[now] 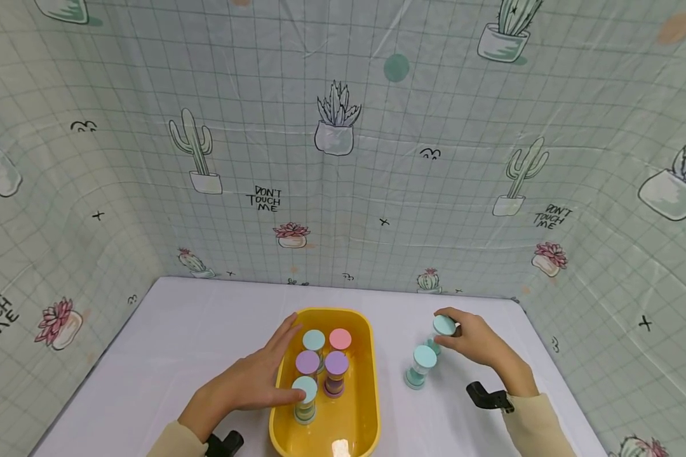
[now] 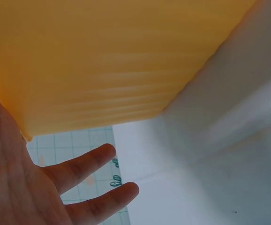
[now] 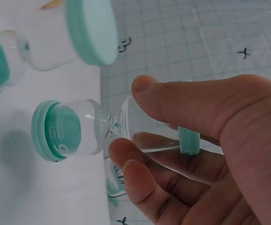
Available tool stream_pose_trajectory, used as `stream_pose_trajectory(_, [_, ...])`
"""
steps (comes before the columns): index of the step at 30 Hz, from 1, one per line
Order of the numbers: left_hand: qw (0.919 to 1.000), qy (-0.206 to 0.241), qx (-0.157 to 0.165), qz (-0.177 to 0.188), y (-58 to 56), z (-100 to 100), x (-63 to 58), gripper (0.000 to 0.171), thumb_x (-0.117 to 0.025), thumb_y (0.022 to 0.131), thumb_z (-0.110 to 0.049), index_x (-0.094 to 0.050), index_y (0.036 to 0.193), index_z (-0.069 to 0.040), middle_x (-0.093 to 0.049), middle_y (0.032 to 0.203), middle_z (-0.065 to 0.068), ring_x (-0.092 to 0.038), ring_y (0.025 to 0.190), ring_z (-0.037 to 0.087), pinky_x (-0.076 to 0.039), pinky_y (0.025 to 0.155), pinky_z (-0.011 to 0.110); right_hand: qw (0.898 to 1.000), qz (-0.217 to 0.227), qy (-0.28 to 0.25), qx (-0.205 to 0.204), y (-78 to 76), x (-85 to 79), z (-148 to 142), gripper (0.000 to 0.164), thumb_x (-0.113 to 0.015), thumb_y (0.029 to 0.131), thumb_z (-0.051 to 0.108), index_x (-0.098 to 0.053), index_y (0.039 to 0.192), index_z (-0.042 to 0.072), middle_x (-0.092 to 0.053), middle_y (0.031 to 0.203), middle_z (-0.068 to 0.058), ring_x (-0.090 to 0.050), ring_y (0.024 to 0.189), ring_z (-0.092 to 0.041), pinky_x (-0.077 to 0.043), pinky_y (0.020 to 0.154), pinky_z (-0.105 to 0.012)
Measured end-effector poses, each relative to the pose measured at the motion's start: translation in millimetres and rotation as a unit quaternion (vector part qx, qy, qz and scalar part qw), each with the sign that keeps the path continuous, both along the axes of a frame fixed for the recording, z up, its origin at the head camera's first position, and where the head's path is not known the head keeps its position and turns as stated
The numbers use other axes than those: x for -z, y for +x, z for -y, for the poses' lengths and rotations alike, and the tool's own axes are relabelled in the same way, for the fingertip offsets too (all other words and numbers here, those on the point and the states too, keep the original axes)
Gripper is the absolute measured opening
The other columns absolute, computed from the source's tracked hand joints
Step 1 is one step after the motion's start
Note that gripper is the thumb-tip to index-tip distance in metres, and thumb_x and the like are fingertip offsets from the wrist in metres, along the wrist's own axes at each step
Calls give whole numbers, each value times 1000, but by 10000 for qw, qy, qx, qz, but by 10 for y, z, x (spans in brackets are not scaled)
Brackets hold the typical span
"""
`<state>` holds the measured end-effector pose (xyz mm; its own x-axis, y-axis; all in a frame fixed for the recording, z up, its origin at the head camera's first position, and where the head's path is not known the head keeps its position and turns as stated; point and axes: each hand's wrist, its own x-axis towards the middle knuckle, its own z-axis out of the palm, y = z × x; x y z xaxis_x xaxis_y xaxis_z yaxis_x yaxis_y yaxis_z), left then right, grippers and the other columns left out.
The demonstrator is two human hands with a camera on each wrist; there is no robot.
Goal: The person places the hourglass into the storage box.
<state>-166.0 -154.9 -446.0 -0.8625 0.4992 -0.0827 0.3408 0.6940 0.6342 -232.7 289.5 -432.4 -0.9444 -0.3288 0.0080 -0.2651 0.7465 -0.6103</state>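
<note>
My right hand grips a sand timer with teal caps and teal sand between thumb and fingers; a "5" shows on its glass in the right wrist view. Beside it stands a second teal sand timer, upright on the table. Part of another glass piece shows behind my right fingers. My left hand lies against the left side of the yellow tray, fingers spread and mostly straight. Its thumb reaches over the rim to a light-teal-capped sand timer in the tray.
Also upright in the tray are two purple-capped sand timers, a pink-capped one and another light-teal one. A white table carries everything. A cactus-printed cloth encloses its back and sides.
</note>
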Motion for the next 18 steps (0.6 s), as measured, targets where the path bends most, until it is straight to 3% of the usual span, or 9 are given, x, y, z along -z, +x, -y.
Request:
stream_pose_trajectory(9, [10000,-56,50,-8,-15,-11,-32,117,-69,80,-71,-12,167,-18,7,175,-5,-44,146,40,-54,95,67,9990,-405,76,190,-12,-230,37,55,-77,92,20,-57,139,-2,-71,105,-13,-60,75,-15,-49,59,-26])
stream_pose_trajectory(18, [10000,-48,-21,47,-11,-10,-5,118,-70,78,-71,-10,167,-23,8,175,-6,-47,143,43,-53,93,70,9976,-676,-102,108,-3,-474,314,54,-76,94,21,-57,139,-1,-72,113,-16,-68,90,-20,-55,69,-31])
